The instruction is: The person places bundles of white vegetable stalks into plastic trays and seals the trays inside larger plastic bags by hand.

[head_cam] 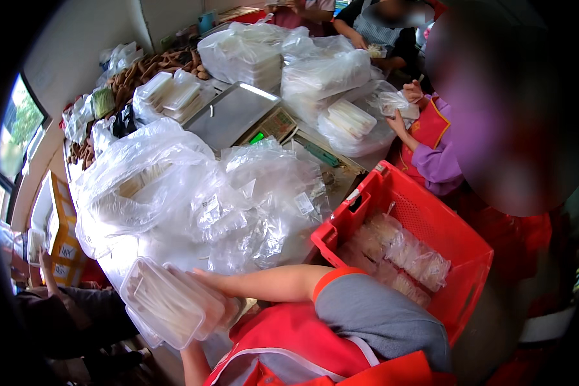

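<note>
Both of my hands hold a stack of clear plastic trays with pale, stick-like food inside, tilted at the table's near left corner. My right hand grips the stack's far right side. Below it comes my left forearm, and most of my left hand is hidden by the trays. Just beyond lies a large clear plastic bag with pale contents showing through its opening. Right of that bag, several flat clear packaging bags with printed labels lie loosely piled.
A red plastic crate holding filled packets stands at my right. A metal tray, a scale and bagged tray stacks sit farther back. Brown roots line the wall. Other people work around the table, one holding a packet.
</note>
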The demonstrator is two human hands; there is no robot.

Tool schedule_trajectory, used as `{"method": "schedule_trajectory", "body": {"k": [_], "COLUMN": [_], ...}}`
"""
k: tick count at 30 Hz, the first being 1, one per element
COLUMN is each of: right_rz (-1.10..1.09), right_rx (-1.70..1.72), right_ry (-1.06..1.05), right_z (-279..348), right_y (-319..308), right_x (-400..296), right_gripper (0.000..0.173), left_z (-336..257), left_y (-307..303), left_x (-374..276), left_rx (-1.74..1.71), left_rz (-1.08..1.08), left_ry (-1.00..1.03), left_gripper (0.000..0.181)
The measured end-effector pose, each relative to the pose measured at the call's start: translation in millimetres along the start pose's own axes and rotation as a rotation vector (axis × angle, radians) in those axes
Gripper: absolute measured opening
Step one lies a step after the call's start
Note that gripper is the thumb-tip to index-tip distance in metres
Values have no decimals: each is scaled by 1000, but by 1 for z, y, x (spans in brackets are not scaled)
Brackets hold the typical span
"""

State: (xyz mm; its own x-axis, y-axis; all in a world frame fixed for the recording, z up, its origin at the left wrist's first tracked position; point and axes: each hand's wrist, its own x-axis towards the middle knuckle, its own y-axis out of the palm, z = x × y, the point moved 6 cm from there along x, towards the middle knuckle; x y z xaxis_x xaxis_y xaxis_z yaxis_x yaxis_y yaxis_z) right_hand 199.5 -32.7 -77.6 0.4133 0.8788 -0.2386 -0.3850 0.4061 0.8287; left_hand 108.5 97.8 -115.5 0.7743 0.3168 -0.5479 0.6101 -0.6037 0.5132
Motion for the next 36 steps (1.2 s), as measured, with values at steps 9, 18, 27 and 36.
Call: {"method": "schedule_trajectory", "body": {"k": [9, 18, 27, 36], "right_rz": [20, 46, 23, -226], "right_rx": [62, 129, 189, 256], "right_ry": [-48, -147, -369, -541], "right_z": [16, 47, 112, 142], "right_y": [9, 20, 23, -25], "right_x": [-26, -87, -189, -309], "right_gripper": [61, 54, 47, 42], "left_z": [7, -3, 19, 108], "left_y": [21, 61, 209, 379], "left_x": [-19, -40, -55, -103], "left_rx": [42, 115, 255, 335], "left_rz": [49, 137, 516, 1009], "left_ry": [-35, 6, -43, -289], "left_gripper": [57, 58, 58, 59]}}
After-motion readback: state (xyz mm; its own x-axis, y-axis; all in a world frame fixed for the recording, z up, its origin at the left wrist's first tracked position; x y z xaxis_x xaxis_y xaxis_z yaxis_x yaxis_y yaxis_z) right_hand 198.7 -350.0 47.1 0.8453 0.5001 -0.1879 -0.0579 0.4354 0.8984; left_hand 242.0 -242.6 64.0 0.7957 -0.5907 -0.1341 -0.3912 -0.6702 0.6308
